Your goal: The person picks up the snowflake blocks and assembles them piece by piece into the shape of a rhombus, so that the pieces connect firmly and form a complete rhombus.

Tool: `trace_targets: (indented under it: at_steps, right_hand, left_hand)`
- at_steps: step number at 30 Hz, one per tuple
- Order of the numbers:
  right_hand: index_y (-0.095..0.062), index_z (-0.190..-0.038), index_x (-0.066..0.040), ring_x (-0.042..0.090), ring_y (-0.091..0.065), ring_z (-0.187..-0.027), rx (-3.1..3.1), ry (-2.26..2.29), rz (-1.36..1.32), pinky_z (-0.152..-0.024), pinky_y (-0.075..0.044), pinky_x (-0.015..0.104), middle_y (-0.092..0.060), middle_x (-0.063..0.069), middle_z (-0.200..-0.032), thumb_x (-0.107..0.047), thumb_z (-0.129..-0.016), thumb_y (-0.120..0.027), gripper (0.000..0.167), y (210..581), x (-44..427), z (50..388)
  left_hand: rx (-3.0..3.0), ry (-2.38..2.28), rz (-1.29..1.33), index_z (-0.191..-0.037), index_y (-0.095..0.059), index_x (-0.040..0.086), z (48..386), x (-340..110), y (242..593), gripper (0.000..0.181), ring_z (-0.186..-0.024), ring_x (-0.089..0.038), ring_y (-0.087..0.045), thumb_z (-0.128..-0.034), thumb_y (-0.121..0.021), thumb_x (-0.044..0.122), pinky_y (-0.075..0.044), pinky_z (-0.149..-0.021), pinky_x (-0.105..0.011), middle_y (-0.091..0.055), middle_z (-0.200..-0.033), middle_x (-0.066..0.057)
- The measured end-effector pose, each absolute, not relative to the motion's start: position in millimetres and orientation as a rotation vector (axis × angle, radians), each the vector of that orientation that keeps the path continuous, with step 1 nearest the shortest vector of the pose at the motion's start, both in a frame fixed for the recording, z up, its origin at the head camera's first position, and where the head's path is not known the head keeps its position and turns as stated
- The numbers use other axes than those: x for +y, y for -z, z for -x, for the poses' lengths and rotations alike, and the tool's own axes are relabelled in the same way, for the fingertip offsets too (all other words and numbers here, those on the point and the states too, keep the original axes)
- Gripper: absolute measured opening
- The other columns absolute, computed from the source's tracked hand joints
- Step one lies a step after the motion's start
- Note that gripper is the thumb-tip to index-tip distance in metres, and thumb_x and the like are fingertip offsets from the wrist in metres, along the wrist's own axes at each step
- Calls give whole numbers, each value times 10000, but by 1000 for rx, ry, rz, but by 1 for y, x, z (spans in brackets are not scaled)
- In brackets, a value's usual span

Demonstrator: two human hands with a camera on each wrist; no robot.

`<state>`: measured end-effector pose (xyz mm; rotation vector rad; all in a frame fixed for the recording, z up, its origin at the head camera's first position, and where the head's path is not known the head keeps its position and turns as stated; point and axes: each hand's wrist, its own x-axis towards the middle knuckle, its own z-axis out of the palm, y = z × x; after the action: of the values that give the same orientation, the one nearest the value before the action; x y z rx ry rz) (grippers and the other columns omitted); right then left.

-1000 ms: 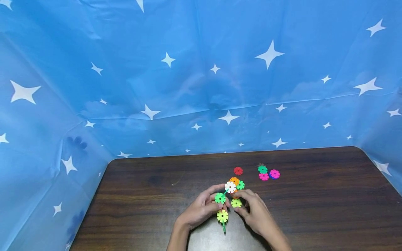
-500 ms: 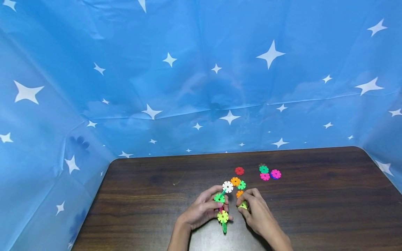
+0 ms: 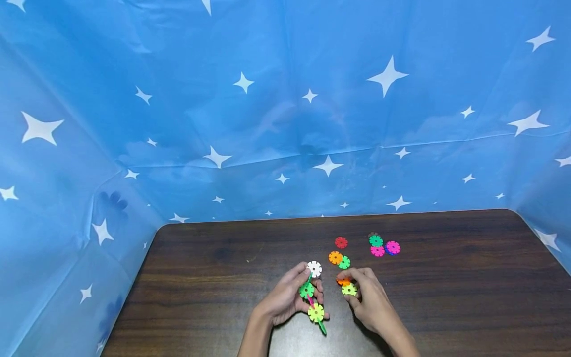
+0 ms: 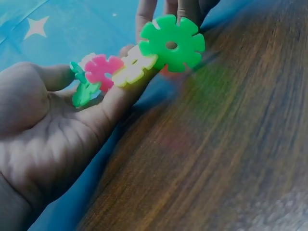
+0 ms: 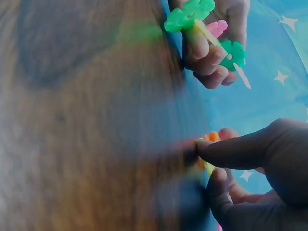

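Note:
My left hand holds a chain of joined flower-shaped discs: a white one on top, a green one, a pink one, a yellow one and a green one at the lower end. The left wrist view shows that end disc beyond the palm. To the right, my right hand has thumb and fingers at a yellow disc and an orange disc, pinching in the right wrist view around the orange piece.
On the dark wooden table, beyond the hands, lie a red disc, an orange disc and a green disc. Farther right is a cluster with green and pink discs. A blue starry cloth stands behind.
In my left hand the chain has tilted, its white top shifting left and its lower end right; the thumb moved up toward the white disc. My right hand shifted slightly right with the yellow disc.

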<state>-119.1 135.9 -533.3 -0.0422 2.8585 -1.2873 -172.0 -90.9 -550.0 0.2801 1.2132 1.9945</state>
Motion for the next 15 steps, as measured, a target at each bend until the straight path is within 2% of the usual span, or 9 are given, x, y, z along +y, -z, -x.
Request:
trace_targets:
  at_steps: [4, 9, 15]
  right_hand:
    - [-732, -1172, -160, 125, -507, -831, 2774, 1391, 5, -668, -471, 217, -643, 60, -1126, 127, -856, -816, 436, 533, 137, 122]
    - [-714, -1146, -93, 98, -559, -808, 2645, 1565, -71, -676, -530, 200, -660, 31, -983, 96, -868, -826, 355, 531, 136, 125]
    - [-701, -1076, -57, 64, -551, -731, 2551, 1687, -81, -602, -472, 176, -676, 46, -916, 60, -891, -823, 250, 529, 135, 126]
  left_hand:
    - [1226, -1973, -262, -1205, -366, 92, 172, -91, 549, 205, -879, -171, -706, -1203, -266, 271, -673, -862, -525, -603, -1078, -77]
    - [1248, -1948, -246, -1182, -372, 93, 173, -89, 549, 187, -894, -187, -754, -1203, -271, 249, -691, -782, -405, -635, -1083, -90]
    - [1269, -1919, -258, -1203, -399, 81, 173, -88, 549, 207, -879, -200, -786, -1201, -304, 266, -686, -744, -340, -680, -1063, -98]
